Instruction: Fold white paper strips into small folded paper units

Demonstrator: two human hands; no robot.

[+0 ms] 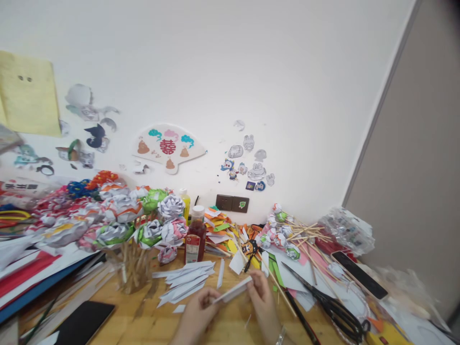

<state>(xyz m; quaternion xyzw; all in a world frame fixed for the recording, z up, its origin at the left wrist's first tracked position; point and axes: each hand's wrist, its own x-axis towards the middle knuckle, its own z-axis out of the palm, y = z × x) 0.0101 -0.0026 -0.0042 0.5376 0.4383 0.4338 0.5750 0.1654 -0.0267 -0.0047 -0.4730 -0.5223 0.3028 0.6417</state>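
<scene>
Head view: the wooden bench carries a bunch of paper flowers, black scissors and a pile of paper strips; near that pile, the left hand and right hand, each with a narrow grip, pinch opposite ends of one white strip.

Bright, diffuse light on white wall. Detail soft, paper strip included; left-hand cutouts smeared, upper-right corner dark.

1 blk phone lies nr clear pkg.
</scene>
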